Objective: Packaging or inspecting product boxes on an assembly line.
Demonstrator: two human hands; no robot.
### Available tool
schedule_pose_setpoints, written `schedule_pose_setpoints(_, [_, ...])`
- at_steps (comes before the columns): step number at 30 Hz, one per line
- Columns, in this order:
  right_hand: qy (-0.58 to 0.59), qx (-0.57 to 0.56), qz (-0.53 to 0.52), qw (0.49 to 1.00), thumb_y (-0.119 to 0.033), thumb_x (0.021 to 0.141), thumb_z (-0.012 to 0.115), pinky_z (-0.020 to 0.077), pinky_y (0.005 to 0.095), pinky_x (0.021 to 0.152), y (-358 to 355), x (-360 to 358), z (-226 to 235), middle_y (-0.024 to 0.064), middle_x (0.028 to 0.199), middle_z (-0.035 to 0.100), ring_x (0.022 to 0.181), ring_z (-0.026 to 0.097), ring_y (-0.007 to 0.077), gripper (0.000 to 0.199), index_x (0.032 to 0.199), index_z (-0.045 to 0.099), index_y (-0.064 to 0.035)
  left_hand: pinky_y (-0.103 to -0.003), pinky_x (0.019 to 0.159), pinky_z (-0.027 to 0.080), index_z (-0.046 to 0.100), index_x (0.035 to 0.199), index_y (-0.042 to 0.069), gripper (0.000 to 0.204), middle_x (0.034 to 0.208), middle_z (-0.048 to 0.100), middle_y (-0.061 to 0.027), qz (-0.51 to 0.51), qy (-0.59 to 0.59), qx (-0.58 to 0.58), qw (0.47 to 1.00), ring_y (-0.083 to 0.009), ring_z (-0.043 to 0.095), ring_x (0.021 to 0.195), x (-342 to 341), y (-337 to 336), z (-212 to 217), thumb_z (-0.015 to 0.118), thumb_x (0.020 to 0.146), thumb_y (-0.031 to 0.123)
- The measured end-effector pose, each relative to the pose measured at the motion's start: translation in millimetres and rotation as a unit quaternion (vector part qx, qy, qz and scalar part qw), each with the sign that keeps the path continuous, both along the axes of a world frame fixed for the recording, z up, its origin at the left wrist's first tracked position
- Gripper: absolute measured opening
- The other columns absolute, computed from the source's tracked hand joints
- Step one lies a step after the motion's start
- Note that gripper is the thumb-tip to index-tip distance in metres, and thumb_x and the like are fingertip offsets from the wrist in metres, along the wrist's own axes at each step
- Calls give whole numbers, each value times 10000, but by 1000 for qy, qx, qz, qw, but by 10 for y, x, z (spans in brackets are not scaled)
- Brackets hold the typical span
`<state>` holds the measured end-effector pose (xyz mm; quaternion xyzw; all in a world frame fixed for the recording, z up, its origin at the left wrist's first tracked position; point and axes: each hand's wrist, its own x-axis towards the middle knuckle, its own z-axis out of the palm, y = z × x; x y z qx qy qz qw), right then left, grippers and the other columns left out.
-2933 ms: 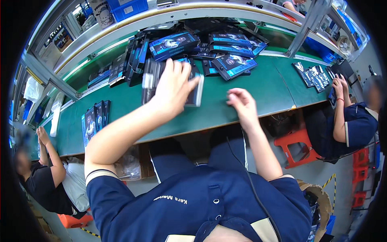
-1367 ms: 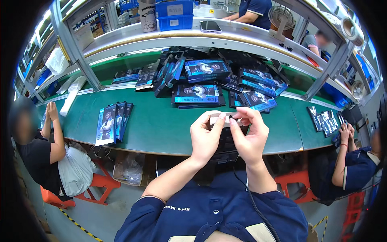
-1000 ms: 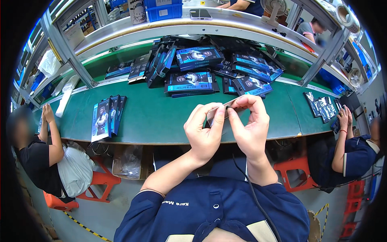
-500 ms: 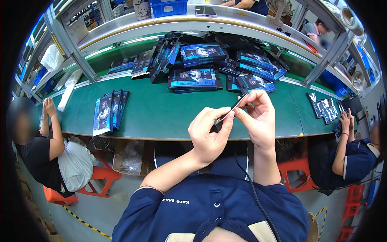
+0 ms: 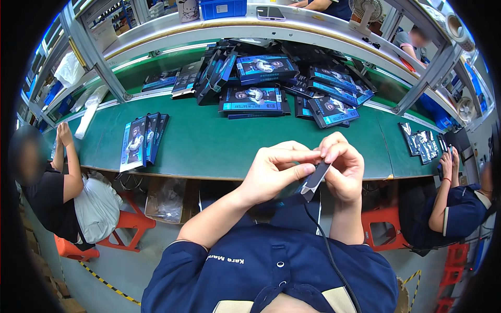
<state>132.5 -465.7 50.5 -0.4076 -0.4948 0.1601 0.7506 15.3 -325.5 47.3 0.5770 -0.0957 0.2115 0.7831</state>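
Above my lap, close to the table's front edge, both hands hold a slim black carton [image 5: 316, 178] tilted between them. The carton's lower end shows pale folded edges, like flaps. My left hand [image 5: 282, 169] pinches its left side between thumb and fingers. At its upper end, my right hand [image 5: 345, 168] is closed round the other side, thumb and forefinger close to the left fingertips. Fingers hide part of the carton. Beyond my hands lies a heap of black and blue printed boxes [image 5: 251, 99]. Several similar boxes [image 5: 134, 145] lie overlapped on the left.
The green table [image 5: 209, 148] runs under a metal-framed shelf [image 5: 182, 37] holding a blue bin [image 5: 223, 8] and a phone [image 5: 270, 13]. Co-workers sit at both sides, near red stools [image 5: 130, 221]. Dark packets [image 5: 420, 143] lie right. A black cable [image 5: 326, 245] hangs before my shirt.
Both hands have drawn a little lower and the carton has turned, now showing its black side and pale lower end. My left fingers reach further over its top.
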Motion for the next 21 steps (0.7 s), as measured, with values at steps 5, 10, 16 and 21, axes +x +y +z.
schedule_pose_setpoints(5, [22,-40,44,998,25,785,720,442,258,782,-150,-50,93,92,962,551,878,548,144,157,894,615,-18,-268,729,531,758,959,-13,144,921,710,-114,-36,10,85,996,-158,669,827,-43,59,103,733,818,-28])
schedule_pose_setpoints(10, [13,-105,133,985,41,769,704,428,255,762,-315,-53,233,83,929,557,864,539,147,140,863,620,-21,-288,667,542,744,885,-6,110,848,716,-119,-22,-77,271,959,-206,695,753,-80,76,265,754,776,-21])
schedule_pose_setpoints(16, [-23,-153,55,986,50,734,737,431,262,752,-380,-92,254,64,936,553,868,537,137,198,900,652,-15,-310,635,549,709,886,-10,118,829,703,-129,78,-126,382,912,-246,699,729,-127,4,311,723,771,-33])
schedule_pose_setpoints(21, [21,-137,49,989,24,724,792,450,272,839,-335,-131,304,46,1006,566,964,552,131,284,971,656,-6,-275,553,505,647,744,-3,101,715,648,-89,153,-134,459,865,-177,633,601,-25,256,452,709,678,-49])
